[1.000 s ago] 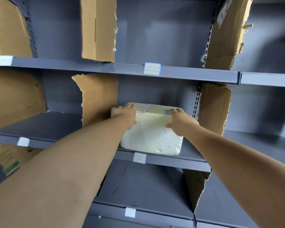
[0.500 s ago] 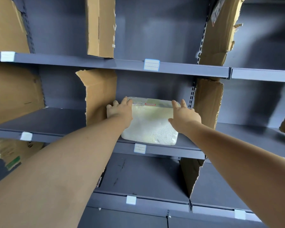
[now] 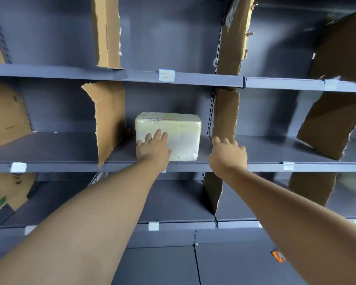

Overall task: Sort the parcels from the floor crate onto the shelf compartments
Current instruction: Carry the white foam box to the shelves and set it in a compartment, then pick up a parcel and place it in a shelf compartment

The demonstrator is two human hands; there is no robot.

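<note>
A white foam parcel (image 3: 179, 136) wrapped in clear film, with a label on its top edge, lies in the middle compartment of the grey shelf (image 3: 193, 167). My left hand (image 3: 153, 148) lies flat against the parcel's front face with straight fingers. Off the parcel, my right hand (image 3: 227, 154) hovers to its right in front of a cardboard divider (image 3: 225, 114), its fingers loosely bent and holding nothing. The floor crate is out of view.
Torn cardboard dividers (image 3: 109, 116) split each shelf level into compartments. Another shelf board (image 3: 132, 76) runs above with a blank label holder (image 3: 166, 75). Lower boards sit below. A small orange object (image 3: 278, 256) lies at the lower right.
Both hands have slid off the parcel's sides. The left one now presses its front; the right one has drawn away to the right. The parcel sits deeper in the compartment.
</note>
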